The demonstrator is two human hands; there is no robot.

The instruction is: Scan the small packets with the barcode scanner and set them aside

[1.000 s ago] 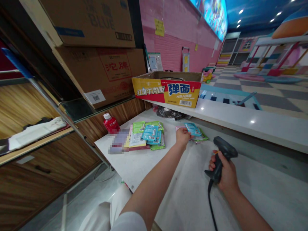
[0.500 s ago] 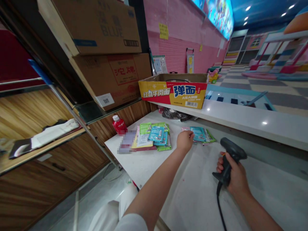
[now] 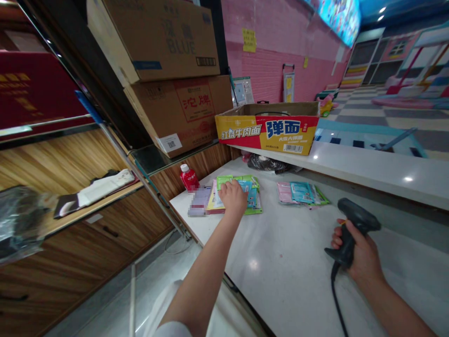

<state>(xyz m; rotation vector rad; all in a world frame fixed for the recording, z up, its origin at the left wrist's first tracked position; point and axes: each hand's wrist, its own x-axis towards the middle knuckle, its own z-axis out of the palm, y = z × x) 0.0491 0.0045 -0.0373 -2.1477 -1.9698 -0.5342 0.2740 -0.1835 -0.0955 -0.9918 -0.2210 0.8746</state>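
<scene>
My left hand (image 3: 233,196) rests over the left pile of small flat packets, its fingers spread and bent down onto them and covering part of the pile. In that pile a green packet (image 3: 250,179) and a blue packet (image 3: 251,199) show around the hand. Wrapped around the handle of a black barcode scanner (image 3: 351,238), my right hand (image 3: 366,260) holds it above the white table, its cable hanging down. Between the two hands, farther back, lies a second pile with a pink packet (image 3: 285,192) and another blue packet (image 3: 302,192).
A red bottle (image 3: 189,179) with a white cap stands at the table's left corner. On the raised ledge (image 3: 368,164) sits an open noodle carton (image 3: 259,133). A dark plastic bag (image 3: 268,162) lies beneath it. Two cardboard boxes (image 3: 189,112) are stacked on the left.
My left hand has moved left from the second pile of packets to the left pile. The right hand still holds the barcode scanner. The view has turned slightly left.
</scene>
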